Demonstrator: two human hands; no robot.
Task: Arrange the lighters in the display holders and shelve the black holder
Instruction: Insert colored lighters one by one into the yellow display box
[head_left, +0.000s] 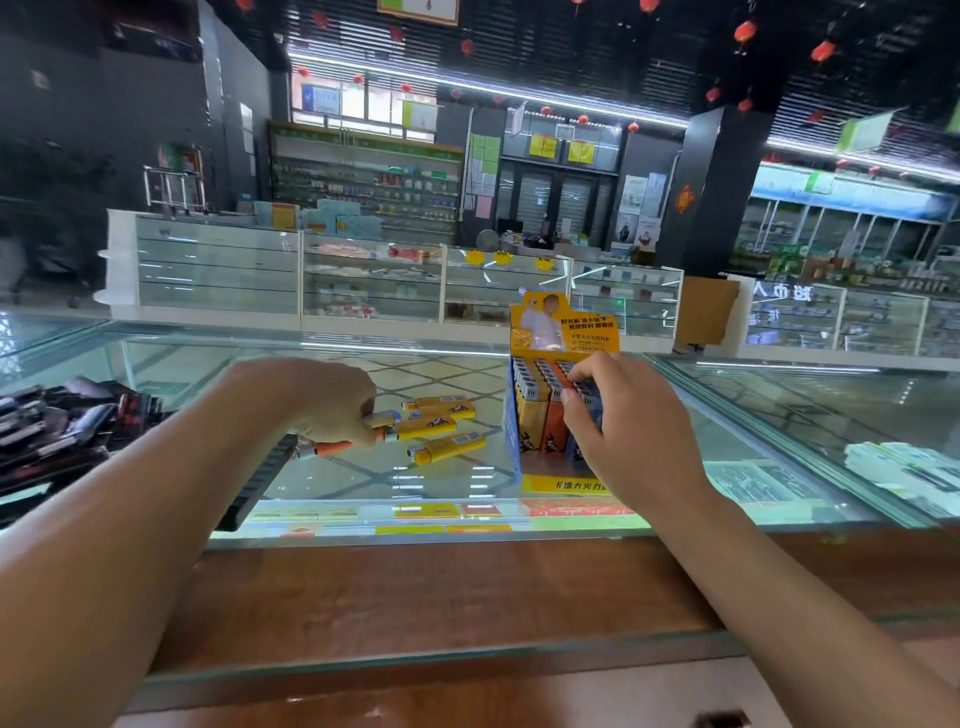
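The left hand (332, 400) is closed round an orange lighter (332, 448), whose metal head pokes out below the palm. Whether it also holds the yellow one at its fingertips I cannot tell. The right hand (613, 415) curls fingers and thumb over the standing lighters (535, 415) at the near corner of the yellow holder. Both hands work above the glass counter (753, 431).

The black holder (57, 426), crowded with dark lighters, lies outside the left forearm, not yet shelved. The yellow holder (563, 322) stands under the right hand, its rows apparently nearly full. Loose yellow lighters (449, 448) lie between the hands, nearer the left.

The step in hand looks like filling the yellow holder. Next, the left hand probably has to carry its lighter across to a free slot and set it in head up, while the right hand steadies the rows.
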